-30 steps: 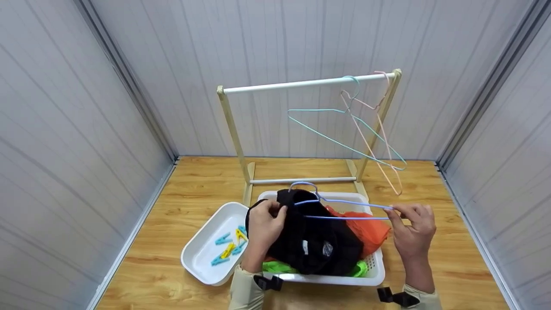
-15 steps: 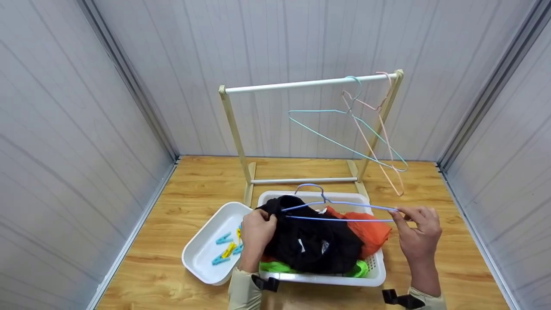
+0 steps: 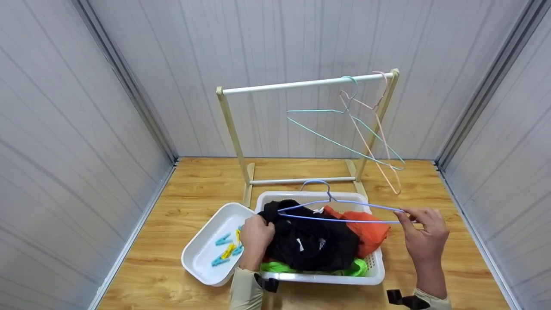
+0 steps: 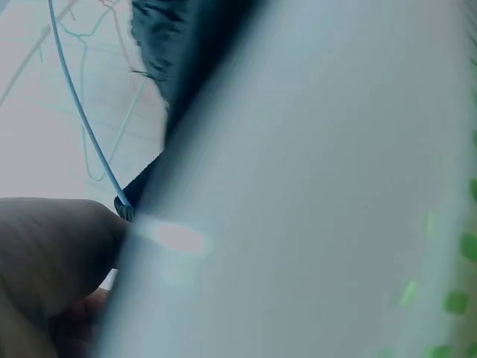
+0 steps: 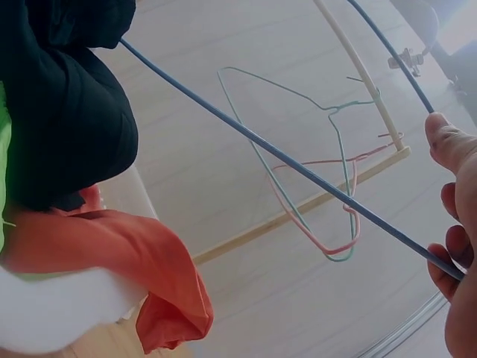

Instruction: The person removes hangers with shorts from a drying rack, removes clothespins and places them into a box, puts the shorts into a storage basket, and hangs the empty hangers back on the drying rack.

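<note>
My right hand [image 3: 424,234] pinches the right end of a blue wire hanger [image 3: 370,221], held level over a white laundry basket [image 3: 381,269]. At the basket's left edge, my left hand [image 3: 257,234] grips a bunched black garment [image 3: 344,241] between thumb and fingers. The hanger's left end lies over the garment in the head view. The right wrist view shows the hanger wire [image 5: 287,160] running from the fingers to the black cloth [image 5: 89,112]. In the left wrist view, the basket's blurred wall [image 4: 298,164] covers much of the frame; the wire [image 4: 82,112] reaches down near the thumb.
An orange cloth [image 3: 366,234] and a bright green cloth [image 3: 357,268] lie in the basket. Left of it stands a white tub [image 3: 198,254] with yellow and blue clothespins [image 3: 223,239]. Behind, a drying rack [image 3: 280,86] carries a mint hanger [image 3: 314,110] and a pink hanger [image 3: 389,150].
The hanger's left end has come out from the black garment's opening as my right hand moved right. My left hand has lowered slightly leftward, and the garment has sunk flatter into the basket.
</note>
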`<state>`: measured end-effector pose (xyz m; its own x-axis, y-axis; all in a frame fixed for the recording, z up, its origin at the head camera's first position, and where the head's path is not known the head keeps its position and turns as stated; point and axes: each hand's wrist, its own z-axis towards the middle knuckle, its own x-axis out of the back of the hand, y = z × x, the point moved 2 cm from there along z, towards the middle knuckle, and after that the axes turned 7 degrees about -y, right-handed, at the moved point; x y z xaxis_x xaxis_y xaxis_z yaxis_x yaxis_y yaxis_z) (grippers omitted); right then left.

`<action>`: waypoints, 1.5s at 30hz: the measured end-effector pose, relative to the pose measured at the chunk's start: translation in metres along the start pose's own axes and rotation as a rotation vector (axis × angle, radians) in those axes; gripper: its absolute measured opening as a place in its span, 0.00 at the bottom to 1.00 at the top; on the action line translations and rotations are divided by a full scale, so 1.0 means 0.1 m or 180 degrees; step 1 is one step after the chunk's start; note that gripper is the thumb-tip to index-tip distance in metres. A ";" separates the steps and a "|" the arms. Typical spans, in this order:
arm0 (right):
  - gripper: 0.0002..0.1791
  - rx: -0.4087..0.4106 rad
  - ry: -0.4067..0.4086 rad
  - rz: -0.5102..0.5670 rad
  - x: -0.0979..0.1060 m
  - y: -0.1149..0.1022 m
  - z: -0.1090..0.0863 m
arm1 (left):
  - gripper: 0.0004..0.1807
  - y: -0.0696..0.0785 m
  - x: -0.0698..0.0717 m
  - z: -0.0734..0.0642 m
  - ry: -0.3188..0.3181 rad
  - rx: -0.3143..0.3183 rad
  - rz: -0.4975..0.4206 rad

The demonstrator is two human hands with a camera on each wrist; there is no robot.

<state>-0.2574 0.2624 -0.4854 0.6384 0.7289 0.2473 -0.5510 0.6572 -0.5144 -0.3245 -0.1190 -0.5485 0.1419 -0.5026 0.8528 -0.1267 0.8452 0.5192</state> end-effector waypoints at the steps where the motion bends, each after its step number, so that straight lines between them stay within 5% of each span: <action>1: 0.15 0.0001 -0.0002 -0.0019 0.01 0.00 0.00 | 0.16 0.00 0.00 0.00 -0.0004 -0.0006 0.0029; 17: 0.12 0.0169 0.0290 -0.0543 0.18 -0.09 0.09 | 0.07 0.06 -0.11 -0.03 -0.0203 -0.0217 0.0266; 26: 0.14 0.0344 0.0641 -0.0369 0.24 -0.19 0.12 | 0.07 0.09 -0.16 -0.08 -0.0324 -0.0250 0.0361; 38: 0.17 0.0378 0.0517 -0.0325 0.17 -0.47 0.15 | 0.07 0.12 -0.21 -0.13 -0.0322 -0.0369 0.0565; 45: 0.19 0.0458 0.0391 -0.0354 0.06 -0.40 0.10 | 0.06 0.10 -0.24 -0.13 -0.0347 -0.0424 0.0525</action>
<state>-0.2369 0.2423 -0.4545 0.7554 0.6272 0.1897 -0.5388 0.7593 -0.3649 -0.3164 -0.0963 -0.5644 0.0222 -0.3662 0.9303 -0.0075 0.9304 0.3664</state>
